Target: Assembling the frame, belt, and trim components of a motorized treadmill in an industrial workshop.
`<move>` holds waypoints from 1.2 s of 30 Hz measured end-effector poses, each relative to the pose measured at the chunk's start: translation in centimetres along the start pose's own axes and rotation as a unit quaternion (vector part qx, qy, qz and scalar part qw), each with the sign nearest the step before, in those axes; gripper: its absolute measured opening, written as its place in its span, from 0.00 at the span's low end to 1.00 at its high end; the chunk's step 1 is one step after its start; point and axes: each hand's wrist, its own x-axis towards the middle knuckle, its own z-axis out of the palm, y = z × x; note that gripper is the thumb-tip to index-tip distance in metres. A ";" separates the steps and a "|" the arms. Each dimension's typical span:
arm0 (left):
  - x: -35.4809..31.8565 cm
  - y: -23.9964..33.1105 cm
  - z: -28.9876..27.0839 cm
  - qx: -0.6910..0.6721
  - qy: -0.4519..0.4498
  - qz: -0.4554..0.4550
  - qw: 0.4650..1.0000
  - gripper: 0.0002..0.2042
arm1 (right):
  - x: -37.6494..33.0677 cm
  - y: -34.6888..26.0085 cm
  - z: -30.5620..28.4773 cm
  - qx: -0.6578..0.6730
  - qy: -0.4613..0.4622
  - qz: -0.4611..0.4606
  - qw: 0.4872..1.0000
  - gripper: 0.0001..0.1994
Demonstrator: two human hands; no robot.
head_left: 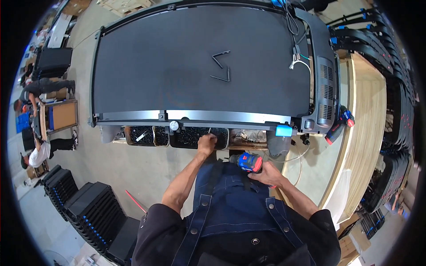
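My right hand grips a blue and red cordless drill in front of my apron, its chuck pointing left. Over the rim of a bin of small black hardware reaches my left hand. Its fingers are drawn together, and whatever they pinch is too small to make out. Just beyond the bin lies a treadmill with a wide black belt and a silver side rail. Two bent black hex keys rest on the belt.
Cables lie by the treadmill's motor cover. A second power tool sits right of it, near a long wooden crate. Stacked black parts stand at lower left. Several people work at the far left, one in a white shirt.
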 end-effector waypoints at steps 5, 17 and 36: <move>-5.2 6.3 -5.7 -0.572 -0.102 -0.155 0.799 0.08 | -1.1 -1.9 0.6 0.066 0.092 -0.095 0.989 0.19; -10.5 14.6 -11.8 -0.760 -0.123 -0.043 0.636 0.11 | -2.4 -8.4 -0.2 0.152 0.177 -0.148 0.961 0.18; -9.7 19.5 -15.2 -0.723 -0.200 0.050 0.659 0.07 | -4.0 -8.2 -2.2 0.202 0.201 -0.177 0.942 0.22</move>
